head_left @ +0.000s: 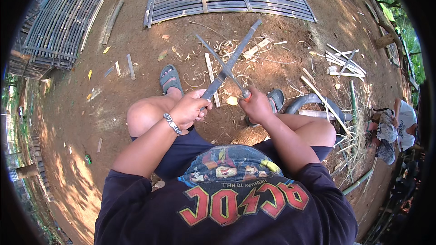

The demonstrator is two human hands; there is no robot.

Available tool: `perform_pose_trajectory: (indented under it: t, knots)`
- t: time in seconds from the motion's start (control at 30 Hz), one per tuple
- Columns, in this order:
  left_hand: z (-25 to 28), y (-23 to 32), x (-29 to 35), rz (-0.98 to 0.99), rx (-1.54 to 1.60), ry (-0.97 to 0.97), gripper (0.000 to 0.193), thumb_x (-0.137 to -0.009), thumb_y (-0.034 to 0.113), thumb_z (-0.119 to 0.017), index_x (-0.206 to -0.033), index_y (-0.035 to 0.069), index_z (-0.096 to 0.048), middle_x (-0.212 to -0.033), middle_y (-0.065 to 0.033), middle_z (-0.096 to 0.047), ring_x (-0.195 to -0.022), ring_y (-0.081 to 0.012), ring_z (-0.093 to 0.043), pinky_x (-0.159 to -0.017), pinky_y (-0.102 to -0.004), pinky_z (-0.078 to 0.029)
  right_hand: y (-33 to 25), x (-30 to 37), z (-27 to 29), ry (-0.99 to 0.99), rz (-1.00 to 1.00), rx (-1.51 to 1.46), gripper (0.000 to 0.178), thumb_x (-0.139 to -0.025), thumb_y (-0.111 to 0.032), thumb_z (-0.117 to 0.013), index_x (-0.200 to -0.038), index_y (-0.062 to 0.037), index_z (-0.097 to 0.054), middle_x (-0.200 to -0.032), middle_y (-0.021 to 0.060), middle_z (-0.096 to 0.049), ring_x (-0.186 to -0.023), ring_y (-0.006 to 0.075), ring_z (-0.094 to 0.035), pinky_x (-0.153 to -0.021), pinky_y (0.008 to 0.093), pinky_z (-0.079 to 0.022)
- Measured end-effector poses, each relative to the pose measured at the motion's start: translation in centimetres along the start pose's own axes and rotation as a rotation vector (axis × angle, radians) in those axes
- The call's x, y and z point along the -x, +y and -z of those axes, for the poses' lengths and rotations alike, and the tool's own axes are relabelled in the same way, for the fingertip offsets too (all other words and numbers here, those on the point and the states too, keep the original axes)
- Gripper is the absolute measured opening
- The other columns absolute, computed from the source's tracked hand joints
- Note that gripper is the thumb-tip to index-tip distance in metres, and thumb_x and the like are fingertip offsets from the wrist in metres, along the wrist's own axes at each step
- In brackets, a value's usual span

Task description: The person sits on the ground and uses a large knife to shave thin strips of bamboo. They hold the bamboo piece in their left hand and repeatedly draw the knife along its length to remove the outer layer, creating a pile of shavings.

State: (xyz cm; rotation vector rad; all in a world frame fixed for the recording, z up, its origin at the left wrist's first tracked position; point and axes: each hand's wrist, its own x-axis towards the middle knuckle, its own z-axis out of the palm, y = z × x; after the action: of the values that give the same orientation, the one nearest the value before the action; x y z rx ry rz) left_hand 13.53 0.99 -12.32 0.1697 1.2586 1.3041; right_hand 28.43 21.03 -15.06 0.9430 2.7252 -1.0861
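My left hand, with a chain bracelet at its wrist, is closed around the handle end of a machete. Its long dark blade slants away up and to the right. In my right hand is the orange-red handle of a slim, tapered file, which points up and to the left. The two tools cross in front of my knees, the file against or very close to the blade; exact contact cannot be told. Both fists hide most of the handles.
Bamboo slats and a pale wood piece lie among shavings on the dirt. A slatted bamboo panel is ahead, another far left. Right of my knee are a black curved tube and a seated person.
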Motion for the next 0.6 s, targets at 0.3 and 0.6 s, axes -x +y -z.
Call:
perform_pose_trajectory:
  t: [0.3,0.6]
  knots:
    - [-0.5,-2.2,-0.9,-0.079,-0.262,0.186,0.008,-0.099,0.015,-0.045,-0.105,0.011,-0.048,-0.074,0.0043,-0.046,-0.052,-0.0027,-0.039,-0.043,-0.0197,-0.031,-1.0,-0.6,-1.1,-0.091,0.09,0.251,0.024,-0.083,-0.018,-0.059,-0.104,-0.0083,-0.06,-0.09,0.0205,-0.069,-0.087,0.0385,-0.068,-0.08,0.0485,-0.053]
    - [0.7,-4.5,-1.9,-0.237,-0.478,0.311,0.015,-0.1,0.014,-0.043,-0.108,0.006,-0.053,-0.07,0.0047,-0.046,-0.05,-0.0032,-0.04,-0.042,-0.0216,-0.033,-1.1,-1.0,-2.1,-0.064,0.147,0.236,0.021,-0.083,-0.016,-0.058,-0.102,-0.0072,-0.058,-0.087,0.0212,-0.068,-0.085,0.0397,-0.067,-0.077,0.05,-0.052]
